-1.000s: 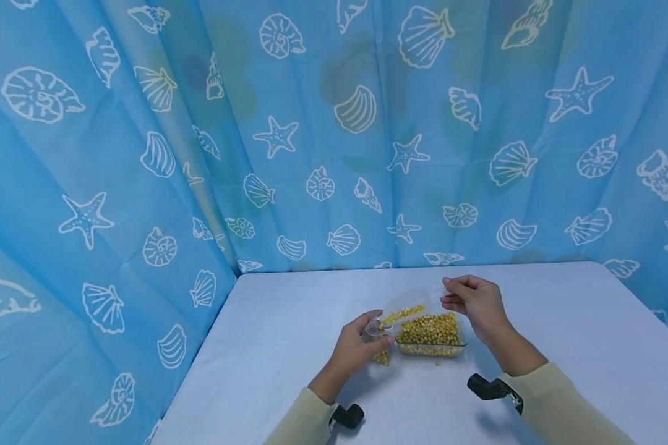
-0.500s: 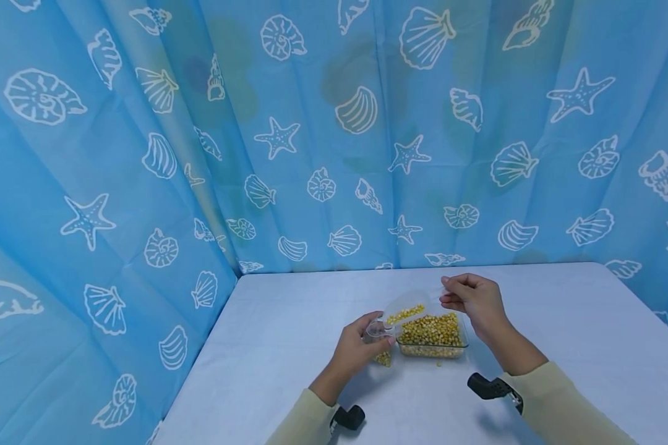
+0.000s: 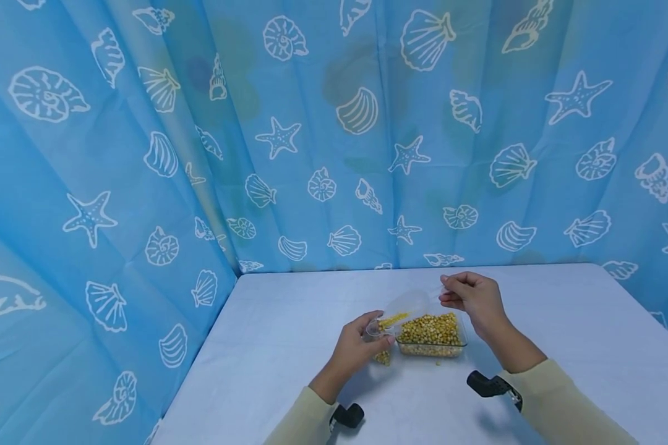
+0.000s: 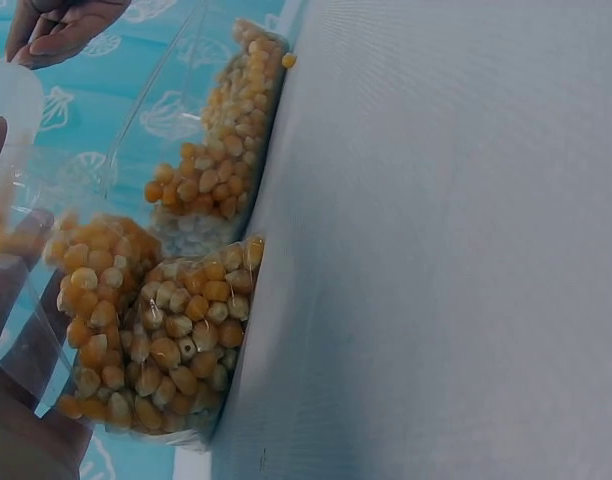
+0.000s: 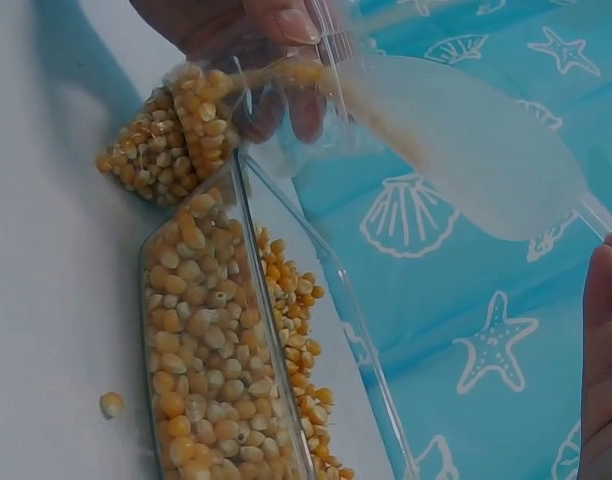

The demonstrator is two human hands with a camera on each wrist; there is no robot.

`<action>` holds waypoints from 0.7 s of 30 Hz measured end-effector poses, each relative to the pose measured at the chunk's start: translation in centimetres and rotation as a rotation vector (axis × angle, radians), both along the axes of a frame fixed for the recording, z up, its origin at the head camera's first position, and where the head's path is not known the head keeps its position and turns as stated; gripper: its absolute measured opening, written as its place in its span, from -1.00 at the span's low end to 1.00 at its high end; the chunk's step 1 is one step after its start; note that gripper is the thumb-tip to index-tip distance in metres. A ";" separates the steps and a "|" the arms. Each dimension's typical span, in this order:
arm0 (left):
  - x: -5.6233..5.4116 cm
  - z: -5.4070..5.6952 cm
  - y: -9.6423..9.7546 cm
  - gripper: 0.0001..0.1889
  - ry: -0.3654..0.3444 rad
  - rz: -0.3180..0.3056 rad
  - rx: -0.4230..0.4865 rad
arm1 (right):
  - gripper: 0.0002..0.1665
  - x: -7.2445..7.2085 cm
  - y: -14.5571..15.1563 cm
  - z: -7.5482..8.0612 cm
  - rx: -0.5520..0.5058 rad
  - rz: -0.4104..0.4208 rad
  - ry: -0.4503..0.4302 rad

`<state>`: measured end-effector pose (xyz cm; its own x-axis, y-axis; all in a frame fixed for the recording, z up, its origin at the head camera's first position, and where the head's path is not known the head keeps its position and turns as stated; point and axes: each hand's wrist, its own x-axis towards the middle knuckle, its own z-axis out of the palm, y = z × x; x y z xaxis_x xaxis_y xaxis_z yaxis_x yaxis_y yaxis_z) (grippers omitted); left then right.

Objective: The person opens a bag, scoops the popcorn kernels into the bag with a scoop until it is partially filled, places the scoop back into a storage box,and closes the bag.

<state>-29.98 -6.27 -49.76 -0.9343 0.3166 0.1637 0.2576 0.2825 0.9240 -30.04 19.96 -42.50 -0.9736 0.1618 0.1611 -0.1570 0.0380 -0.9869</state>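
My right hand (image 3: 473, 300) pinches the thin handle of a translucent plastic scoop (image 5: 476, 140). The scoop tilts down to the left, and its tip reaches into the mouth of a clear plastic bag (image 4: 186, 340). Kernels run along its lower edge toward the bag. Around the bag's mouth, my left hand (image 3: 353, 349) curls its fingers and thumb, holding it apart. Corn kernels (image 5: 151, 155) fill the bag's bottom, which appears to sit on the table. Close to its right stands a clear glass container (image 3: 431, 345) heaped with corn kernels (image 3: 431, 327), below the scoop.
A loose kernel (image 5: 111, 404) lies on the white tabletop (image 3: 289, 346), just in front of the container. Behind and to the left of the table hangs a blue curtain (image 3: 323, 235) with white shell prints.
Kernels in the scoop have slid left toward the bag's mouth, and fewer show on the blade. My right hand has risen slightly; my left hand stays in place on the bag.
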 end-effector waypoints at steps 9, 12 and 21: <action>-0.1 -0.1 0.0 -0.41 0.036 -0.009 -0.006 | -0.53 -0.2 0.2 -0.2 -0.003 -0.001 0.000; -0.1 0.0 0.1 -0.41 0.034 -0.010 -0.010 | -0.54 -0.2 0.2 -0.1 -0.003 0.000 0.005; 0.1 0.2 0.0 -0.42 0.021 -0.008 0.006 | -0.54 0.1 -0.4 0.5 0.079 0.017 0.012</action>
<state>-29.91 -6.23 -49.53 -0.9281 0.3231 0.1849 0.2791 0.2752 0.9200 -29.93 19.53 -42.02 -0.9740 0.1318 0.1843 -0.1700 0.1127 -0.9790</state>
